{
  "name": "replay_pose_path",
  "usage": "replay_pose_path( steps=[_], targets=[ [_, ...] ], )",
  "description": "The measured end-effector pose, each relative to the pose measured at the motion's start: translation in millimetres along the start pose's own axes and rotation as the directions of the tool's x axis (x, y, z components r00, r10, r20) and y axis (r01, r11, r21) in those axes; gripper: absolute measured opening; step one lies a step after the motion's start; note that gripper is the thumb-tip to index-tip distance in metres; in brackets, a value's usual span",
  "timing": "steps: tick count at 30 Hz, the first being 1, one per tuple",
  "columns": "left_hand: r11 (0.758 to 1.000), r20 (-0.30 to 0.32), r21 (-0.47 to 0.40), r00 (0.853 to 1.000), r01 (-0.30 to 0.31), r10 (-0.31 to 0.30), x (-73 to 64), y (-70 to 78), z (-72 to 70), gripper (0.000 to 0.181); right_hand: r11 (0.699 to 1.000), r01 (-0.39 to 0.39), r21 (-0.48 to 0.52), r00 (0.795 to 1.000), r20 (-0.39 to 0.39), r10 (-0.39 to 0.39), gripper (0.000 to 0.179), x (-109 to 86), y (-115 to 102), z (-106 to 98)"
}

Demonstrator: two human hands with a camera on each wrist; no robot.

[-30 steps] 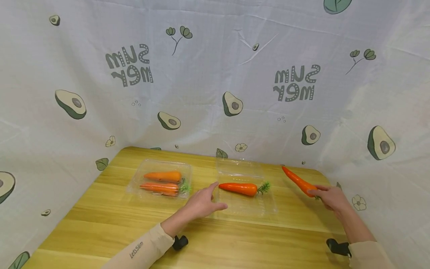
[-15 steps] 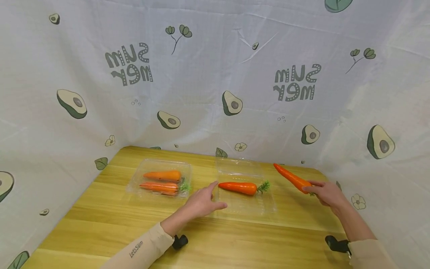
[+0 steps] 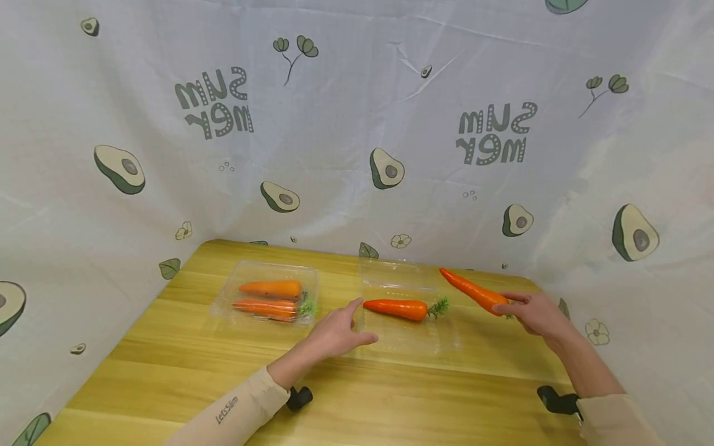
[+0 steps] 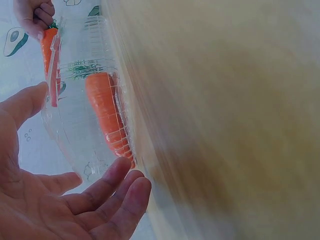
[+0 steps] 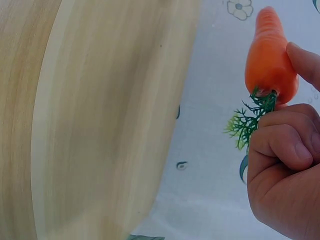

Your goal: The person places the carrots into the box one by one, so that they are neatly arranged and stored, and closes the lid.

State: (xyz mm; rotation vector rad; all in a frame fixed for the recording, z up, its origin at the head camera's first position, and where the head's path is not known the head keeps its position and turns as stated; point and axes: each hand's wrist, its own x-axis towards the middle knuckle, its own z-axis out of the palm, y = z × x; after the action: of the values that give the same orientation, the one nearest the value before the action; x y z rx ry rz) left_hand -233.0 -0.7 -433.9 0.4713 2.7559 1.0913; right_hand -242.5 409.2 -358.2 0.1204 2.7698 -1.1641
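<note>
My right hand [image 3: 538, 316] pinches a carrot [image 3: 474, 291] near its leafy end, its tip pointing up and left above the table. In the right wrist view, thumb and fingers grip the held carrot [image 5: 270, 60], green fronds hanging below. An open clear plastic clamshell box [image 3: 413, 341] lies at the middle with one carrot [image 3: 398, 309] inside, leaves toward the right. My left hand [image 3: 337, 334] is at the box's left side, fingers spread and relaxed. The left wrist view shows the left hand's fingertips [image 4: 120, 167] right at the wall of the clear box [image 4: 75, 120].
A closed clear box [image 3: 234, 279] stands on the left with two carrots [image 3: 270, 289] inside. The wooden table [image 3: 379, 402] ends at the back against a white curtain [image 3: 334, 124] printed with avocados. Black wrist mounts [image 3: 299, 399] sit under both sleeves.
My right hand has carried its carrot leftward, bringing the tip near the open box's back right corner. The left hand, the boxes and the other carrots have stayed in place.
</note>
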Motion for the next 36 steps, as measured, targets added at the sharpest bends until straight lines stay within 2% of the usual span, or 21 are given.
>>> replay_pose_path(
  steps=[6, 15, 21, 27, 36],
  targets=[
    [1.000, 0.003, -0.004, 1.000, 0.004, -0.004, 0.5, 0.9, -0.9, 0.091, 1.000, 0.029, -0.010, 0.999, 0.022, -0.029, 0.075, -0.7, -9, 4],
    [1.000, 0.002, -0.008, 1.000, 0.000, 0.000, 0.4, 1.6, -1.7, 0.090, 0.992, 0.083, -0.096, 0.995, 0.057, -0.078, 0.074, -3.9, -23, 10],
    [1.000, 0.004, 0.000, 1.000, 0.006, -0.006, 0.6, 1.3, -1.1, 0.091, 0.991, 0.096, -0.091, 0.992, 0.091, -0.088, 0.073, -4.9, -31, 16],
    [1.000, 0.003, 0.000, 1.000, 0.014, -0.014, 0.9, 1.6, -1.0, 0.091, 0.985, 0.108, -0.138, 0.990, 0.105, -0.094, 0.070, -5.2, -41, 21],
    [1.000, 0.002, 0.009, 1.000, 0.018, -0.018, 0.2, 3.2, -1.8, 0.090, 0.984, 0.135, -0.113, 0.982, 0.147, -0.118, 0.068, -8.2, -53, 32]
  ],
)
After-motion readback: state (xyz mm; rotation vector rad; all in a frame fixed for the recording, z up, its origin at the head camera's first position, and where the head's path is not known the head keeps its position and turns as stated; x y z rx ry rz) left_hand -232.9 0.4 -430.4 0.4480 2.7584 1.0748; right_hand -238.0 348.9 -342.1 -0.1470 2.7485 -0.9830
